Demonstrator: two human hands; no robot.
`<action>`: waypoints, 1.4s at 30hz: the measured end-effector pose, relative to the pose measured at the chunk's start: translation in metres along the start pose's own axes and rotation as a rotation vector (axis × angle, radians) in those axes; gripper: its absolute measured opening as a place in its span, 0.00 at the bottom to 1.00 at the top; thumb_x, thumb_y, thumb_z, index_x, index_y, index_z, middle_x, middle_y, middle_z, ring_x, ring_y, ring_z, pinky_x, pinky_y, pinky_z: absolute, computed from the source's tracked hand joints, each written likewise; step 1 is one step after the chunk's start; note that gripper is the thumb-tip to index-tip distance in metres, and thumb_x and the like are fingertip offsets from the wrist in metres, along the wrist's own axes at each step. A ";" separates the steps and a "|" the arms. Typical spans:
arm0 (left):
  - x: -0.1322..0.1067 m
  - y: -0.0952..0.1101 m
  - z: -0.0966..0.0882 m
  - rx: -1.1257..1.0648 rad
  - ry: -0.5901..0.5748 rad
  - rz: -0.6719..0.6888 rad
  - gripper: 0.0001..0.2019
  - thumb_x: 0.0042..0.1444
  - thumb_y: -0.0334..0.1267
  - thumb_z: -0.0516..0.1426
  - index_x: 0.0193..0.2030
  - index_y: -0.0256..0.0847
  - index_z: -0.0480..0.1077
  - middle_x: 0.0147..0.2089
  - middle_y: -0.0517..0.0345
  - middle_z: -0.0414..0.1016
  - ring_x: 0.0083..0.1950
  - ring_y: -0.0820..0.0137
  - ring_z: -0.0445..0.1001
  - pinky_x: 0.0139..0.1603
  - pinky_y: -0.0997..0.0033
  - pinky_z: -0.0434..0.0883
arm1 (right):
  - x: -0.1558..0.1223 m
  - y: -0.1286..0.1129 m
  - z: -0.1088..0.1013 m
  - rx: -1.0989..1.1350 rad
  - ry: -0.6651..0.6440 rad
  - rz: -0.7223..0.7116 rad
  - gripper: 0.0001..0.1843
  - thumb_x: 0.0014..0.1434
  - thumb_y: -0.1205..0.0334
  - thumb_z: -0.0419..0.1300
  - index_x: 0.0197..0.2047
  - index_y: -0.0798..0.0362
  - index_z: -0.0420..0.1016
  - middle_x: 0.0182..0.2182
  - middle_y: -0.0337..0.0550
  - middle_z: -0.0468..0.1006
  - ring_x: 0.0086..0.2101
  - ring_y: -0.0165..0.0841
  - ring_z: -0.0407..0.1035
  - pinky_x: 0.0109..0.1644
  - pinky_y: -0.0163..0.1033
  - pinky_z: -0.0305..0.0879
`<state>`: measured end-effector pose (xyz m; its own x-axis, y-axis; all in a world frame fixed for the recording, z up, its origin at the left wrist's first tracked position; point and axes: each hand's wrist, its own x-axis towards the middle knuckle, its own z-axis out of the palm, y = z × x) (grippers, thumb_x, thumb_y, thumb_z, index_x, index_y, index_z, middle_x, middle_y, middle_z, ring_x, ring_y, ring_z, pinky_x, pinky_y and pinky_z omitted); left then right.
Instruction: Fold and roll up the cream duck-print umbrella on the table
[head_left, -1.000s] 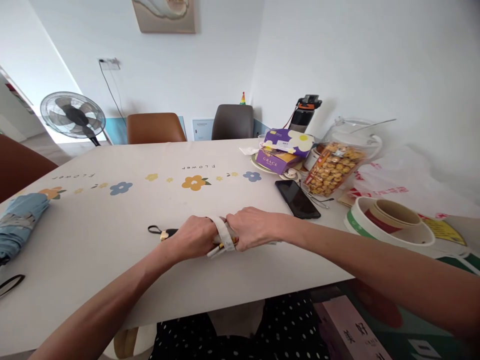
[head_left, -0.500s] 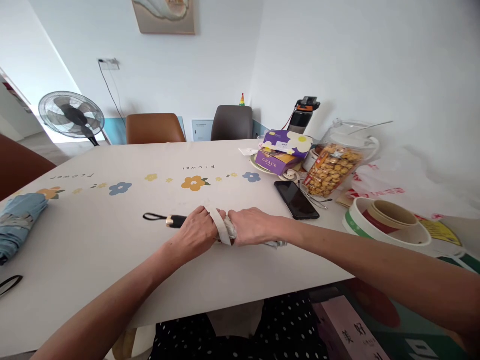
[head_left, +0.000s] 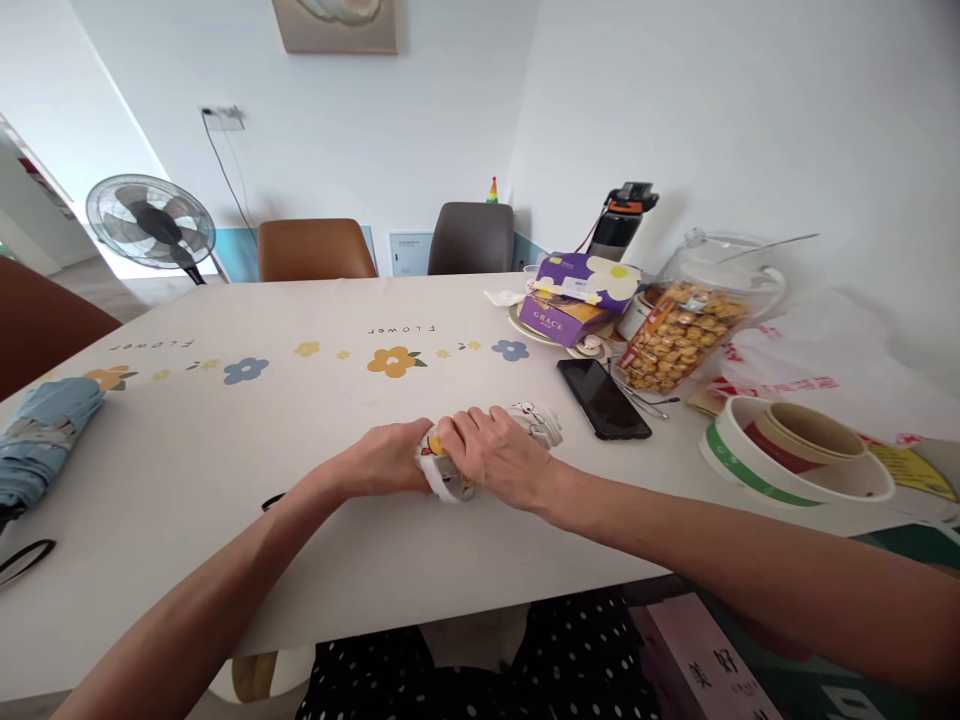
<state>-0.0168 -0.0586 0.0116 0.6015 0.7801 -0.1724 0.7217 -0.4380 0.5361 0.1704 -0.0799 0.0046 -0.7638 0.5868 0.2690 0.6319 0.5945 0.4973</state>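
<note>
A folded white umbrella (head_left: 541, 425) with a colourful print lies across the near half of the table, held in both hands. My left hand (head_left: 385, 458) is closed around its handle end, and the handle is hidden behind the hand and forearm. My right hand (head_left: 495, 458) wraps over the rolled canopy from above, fingers curled. A white strap (head_left: 444, 485) loops down between the two hands; whether it is fastened I cannot tell. Off to the left lies a second folded umbrella (head_left: 52, 430), light blue, touched by neither hand.
A black phone (head_left: 604, 398) lies right of the white umbrella. Behind it stand purple boxes (head_left: 562, 318), a bottle (head_left: 616, 225) and a snack-filled jug (head_left: 679, 335). Paper bowls (head_left: 772, 485) and a plastic bag (head_left: 817, 350) are at the right. Chairs (head_left: 315, 248) line the far side.
The umbrella has turned in my hands, so its printed side now shows. My right hand has shifted over the top of the canopy. The handle has gone out of sight behind my left hand.
</note>
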 end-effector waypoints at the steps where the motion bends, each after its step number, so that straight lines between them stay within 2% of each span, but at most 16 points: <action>1: 0.000 0.001 0.002 0.066 0.029 0.006 0.11 0.45 0.44 0.54 0.33 0.42 0.59 0.28 0.62 0.67 0.27 0.73 0.64 0.24 0.74 0.57 | 0.002 0.001 -0.003 0.047 -0.059 0.017 0.13 0.56 0.75 0.47 0.45 0.62 0.62 0.32 0.50 0.71 0.31 0.35 0.65 0.28 0.39 0.54; 3: -0.002 0.003 0.007 0.237 0.077 0.051 0.08 0.46 0.40 0.53 0.33 0.42 0.58 0.27 0.62 0.67 0.26 0.72 0.65 0.24 0.74 0.56 | 0.008 0.005 -0.010 0.214 -0.240 0.040 0.12 0.52 0.69 0.54 0.42 0.61 0.64 0.31 0.49 0.72 0.30 0.36 0.66 0.29 0.38 0.54; 5: -0.003 0.006 0.012 0.396 0.115 0.133 0.07 0.47 0.38 0.52 0.33 0.41 0.57 0.29 0.60 0.68 0.27 0.71 0.66 0.24 0.73 0.56 | 0.013 0.010 -0.016 0.445 -0.466 0.052 0.17 0.47 0.59 0.59 0.39 0.59 0.66 0.28 0.46 0.73 0.27 0.35 0.66 0.27 0.37 0.55; 8: -0.004 0.010 0.019 0.509 0.145 0.231 0.09 0.50 0.39 0.52 0.38 0.41 0.57 0.33 0.56 0.70 0.30 0.68 0.69 0.25 0.72 0.58 | 0.019 0.021 -0.019 0.760 -0.733 0.113 0.22 0.41 0.49 0.61 0.34 0.57 0.68 0.25 0.42 0.72 0.23 0.33 0.65 0.24 0.36 0.55; 10: -0.005 0.011 0.021 0.556 0.180 0.270 0.12 0.51 0.39 0.51 0.42 0.40 0.56 0.33 0.54 0.70 0.31 0.66 0.70 0.25 0.72 0.58 | 0.020 0.028 -0.017 0.930 -0.824 0.175 0.21 0.39 0.48 0.61 0.32 0.56 0.70 0.25 0.41 0.72 0.24 0.32 0.65 0.24 0.35 0.56; 13: -0.004 0.009 0.021 0.634 0.246 0.320 0.16 0.52 0.36 0.50 0.47 0.37 0.54 0.32 0.54 0.69 0.31 0.66 0.69 0.25 0.71 0.59 | 0.018 0.037 -0.013 1.158 -0.888 0.218 0.22 0.38 0.49 0.63 0.33 0.56 0.72 0.27 0.40 0.73 0.27 0.32 0.67 0.28 0.35 0.59; 16: -0.001 0.005 0.022 0.691 0.300 0.363 0.15 0.52 0.33 0.48 0.48 0.36 0.53 0.30 0.55 0.67 0.30 0.67 0.68 0.26 0.70 0.60 | 0.016 0.039 -0.009 1.292 -0.871 0.196 0.22 0.38 0.51 0.64 0.36 0.55 0.72 0.31 0.39 0.75 0.30 0.33 0.68 0.31 0.35 0.61; 18: 0.001 0.002 0.023 0.709 0.329 0.380 0.14 0.53 0.31 0.47 0.48 0.36 0.54 0.29 0.55 0.67 0.30 0.67 0.67 0.27 0.69 0.60 | 0.016 0.035 -0.008 1.236 -0.804 0.186 0.20 0.39 0.55 0.63 0.38 0.54 0.71 0.31 0.39 0.75 0.30 0.33 0.68 0.31 0.34 0.61; 21: 0.005 0.000 0.027 0.698 0.379 0.362 0.14 0.52 0.28 0.46 0.47 0.37 0.56 0.33 0.53 0.68 0.32 0.67 0.67 0.29 0.68 0.61 | 0.016 0.026 -0.009 0.906 -0.715 0.238 0.20 0.41 0.59 0.60 0.40 0.55 0.68 0.26 0.40 0.74 0.24 0.33 0.67 0.25 0.35 0.58; 23: 0.006 0.001 0.028 0.652 0.378 0.316 0.12 0.52 0.30 0.48 0.45 0.38 0.58 0.35 0.51 0.70 0.34 0.66 0.68 0.31 0.68 0.62 | 0.015 0.019 -0.010 0.697 -0.646 0.219 0.19 0.44 0.60 0.58 0.41 0.55 0.66 0.24 0.41 0.73 0.22 0.34 0.66 0.23 0.36 0.55; 27: 0.005 0.003 0.026 0.458 0.222 0.223 0.09 0.48 0.41 0.53 0.35 0.41 0.60 0.31 0.56 0.70 0.33 0.67 0.68 0.30 0.70 0.61 | 0.008 0.009 -0.013 0.408 -0.454 0.047 0.11 0.51 0.71 0.52 0.40 0.58 0.64 0.26 0.44 0.74 0.24 0.35 0.68 0.25 0.37 0.56; 29: 0.003 0.004 0.023 0.377 0.158 0.170 0.08 0.48 0.41 0.53 0.32 0.42 0.58 0.28 0.60 0.69 0.29 0.70 0.67 0.26 0.72 0.58 | 0.005 0.005 -0.014 0.259 -0.375 0.001 0.12 0.50 0.78 0.49 0.39 0.59 0.63 0.26 0.46 0.73 0.26 0.35 0.68 0.25 0.37 0.55; 32: 0.001 0.005 0.018 0.366 0.164 0.091 0.05 0.47 0.36 0.51 0.30 0.42 0.55 0.25 0.63 0.66 0.23 0.74 0.63 0.22 0.74 0.51 | 0.003 0.000 -0.015 0.104 -0.274 -0.011 0.14 0.51 0.81 0.46 0.39 0.60 0.63 0.28 0.49 0.72 0.28 0.36 0.68 0.25 0.37 0.55; 36: 0.001 0.007 0.017 0.453 0.256 0.073 0.03 0.48 0.34 0.49 0.29 0.42 0.54 0.23 0.62 0.65 0.22 0.73 0.63 0.21 0.73 0.47 | 0.006 0.000 -0.019 0.138 -0.269 0.066 0.12 0.51 0.79 0.48 0.39 0.60 0.62 0.30 0.50 0.72 0.29 0.36 0.67 0.27 0.37 0.56; 40: 0.001 0.005 0.019 0.487 0.311 0.100 0.09 0.50 0.38 0.49 0.39 0.40 0.57 0.27 0.59 0.69 0.23 0.71 0.66 0.21 0.73 0.48 | 0.012 0.010 -0.025 0.318 -0.349 0.123 0.09 0.52 0.70 0.51 0.39 0.58 0.63 0.30 0.49 0.73 0.29 0.37 0.68 0.28 0.38 0.55; 42: 0.001 0.004 0.020 0.531 0.321 0.145 0.13 0.51 0.37 0.49 0.44 0.39 0.56 0.29 0.58 0.71 0.25 0.69 0.67 0.21 0.73 0.49 | 0.015 0.017 -0.027 0.434 -0.450 0.129 0.12 0.51 0.63 0.53 0.40 0.58 0.64 0.30 0.48 0.74 0.28 0.37 0.69 0.28 0.38 0.56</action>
<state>-0.0065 -0.0680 -0.0027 0.6323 0.7554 0.1719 0.7620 -0.6465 0.0380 0.1666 -0.0756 0.0391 -0.6078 0.7857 -0.1152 0.7828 0.6172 0.0792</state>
